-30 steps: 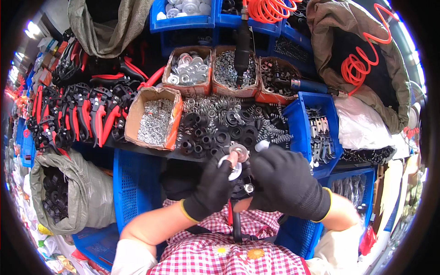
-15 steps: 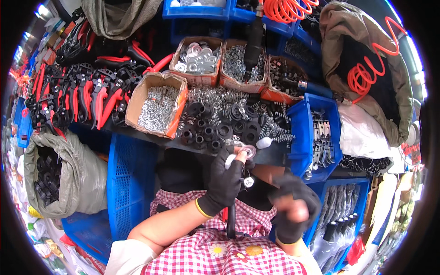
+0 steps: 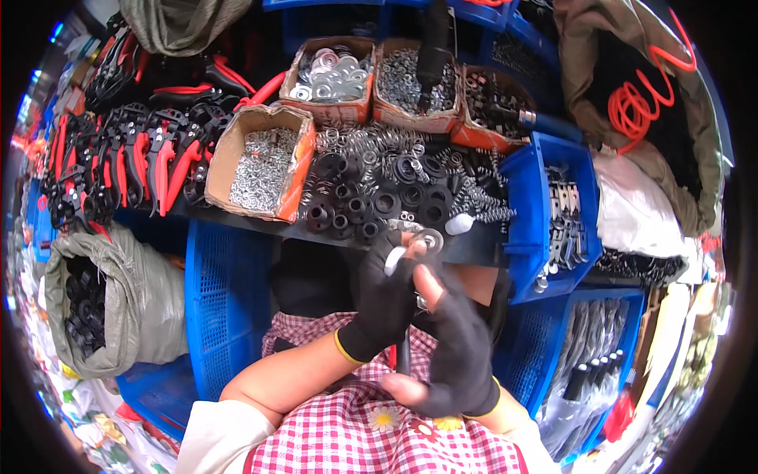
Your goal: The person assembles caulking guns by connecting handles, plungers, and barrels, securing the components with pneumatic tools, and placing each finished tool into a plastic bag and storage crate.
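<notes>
Both hands wear black fingerless gloves. My left hand [image 3: 383,296] is closed, pinching a large round metal washer [image 3: 430,239] between thumb and fingers at the front edge of the bench. A white wrap shows on one of its fingers. Below it hangs a tool handle [image 3: 404,355], black with a red part beside it; its upper end is hidden behind the hands. My right hand [image 3: 454,347] is just to the right, slightly blurred, thumb and fingers apart. One fingertip comes close to the left hand; whether they touch I cannot tell.
Black bushings [image 3: 355,207] and loose springs [image 3: 466,186] lie ahead. Behind stand cardboard boxes of small metal parts [image 3: 264,178], washers [image 3: 330,75] and nuts [image 3: 410,79]. Red-black pruners [image 3: 150,158] pile at left. A blue bin [image 3: 527,229] of metal clips stands right, below an orange coiled hose [image 3: 639,114].
My right hand has moved left to my left hand, and its fingers have spread. The left hand still holds the washer. The whole view has shifted slightly.
</notes>
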A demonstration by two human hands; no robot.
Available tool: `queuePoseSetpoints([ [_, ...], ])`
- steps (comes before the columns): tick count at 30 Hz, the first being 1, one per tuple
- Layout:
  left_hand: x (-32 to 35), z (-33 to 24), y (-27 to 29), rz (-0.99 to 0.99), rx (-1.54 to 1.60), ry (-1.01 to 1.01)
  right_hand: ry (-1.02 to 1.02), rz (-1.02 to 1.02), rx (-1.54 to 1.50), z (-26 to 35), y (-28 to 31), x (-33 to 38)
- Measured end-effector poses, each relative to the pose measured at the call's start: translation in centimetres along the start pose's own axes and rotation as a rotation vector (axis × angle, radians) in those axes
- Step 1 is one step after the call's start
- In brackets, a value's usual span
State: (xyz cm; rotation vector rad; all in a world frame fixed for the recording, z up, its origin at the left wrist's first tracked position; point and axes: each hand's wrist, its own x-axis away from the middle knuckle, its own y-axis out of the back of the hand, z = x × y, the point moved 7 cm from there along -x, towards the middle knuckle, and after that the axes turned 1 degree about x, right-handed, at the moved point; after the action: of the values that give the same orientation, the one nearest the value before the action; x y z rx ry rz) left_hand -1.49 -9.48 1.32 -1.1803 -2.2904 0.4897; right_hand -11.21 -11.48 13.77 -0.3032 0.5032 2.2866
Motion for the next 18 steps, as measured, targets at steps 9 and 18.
queuePoseSetpoints([
  [9, -0.1, 0.7, -0.3, -0.01, 0.069, 0.078, -0.002, 0.112, -0.357, -4.5, 2.6, 5.4],
  [18, -0.7, -0.2, -0.7, 0.034, 0.212, 0.119, -0.101, -0.077, 0.017, -1.7, 4.6, 2.9],
])
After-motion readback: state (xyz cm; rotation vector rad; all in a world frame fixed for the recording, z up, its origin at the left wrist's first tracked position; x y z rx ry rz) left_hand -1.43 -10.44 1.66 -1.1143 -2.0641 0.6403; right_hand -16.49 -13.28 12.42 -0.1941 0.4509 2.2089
